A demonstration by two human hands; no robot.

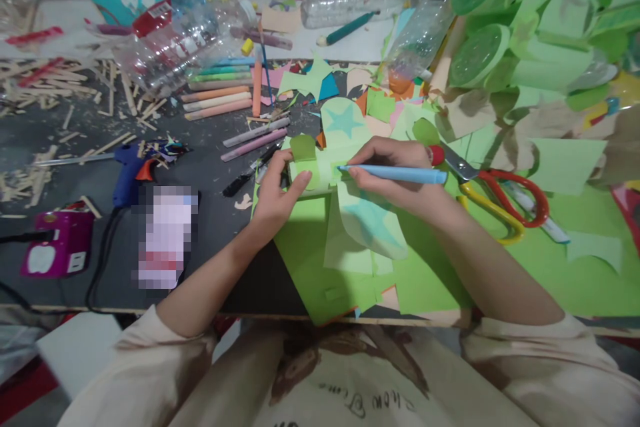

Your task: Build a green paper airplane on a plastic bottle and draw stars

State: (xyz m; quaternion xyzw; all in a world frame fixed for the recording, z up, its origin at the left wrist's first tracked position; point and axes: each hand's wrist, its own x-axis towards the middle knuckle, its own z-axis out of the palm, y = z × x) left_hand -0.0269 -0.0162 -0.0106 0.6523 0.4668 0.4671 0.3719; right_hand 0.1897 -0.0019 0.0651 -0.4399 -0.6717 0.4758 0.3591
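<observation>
My right hand [395, 170] is closed around a light blue pencil [400, 174], its tip touching a small piece of light green paper [315, 177]. My left hand [274, 195] pinches that same paper piece at its left edge, thumb on top. A darker green rounded shape [303, 147] lies on the paper just above my left fingers. Beneath both hands lies a larger green sheet [310, 260], and a pale cut-out with a teal star [370, 223] rests on it under my right wrist.
Red and yellow scissors [500, 197] lie right of my right hand. Markers [217, 99], a blue glue gun [131, 170], wooden sticks [45, 90], clear plastic bottles [180, 40] and paper scraps [380, 107] crowd the dark table. A pink device [57, 243] sits at the left; green paper constructions [525, 33] stand at the right.
</observation>
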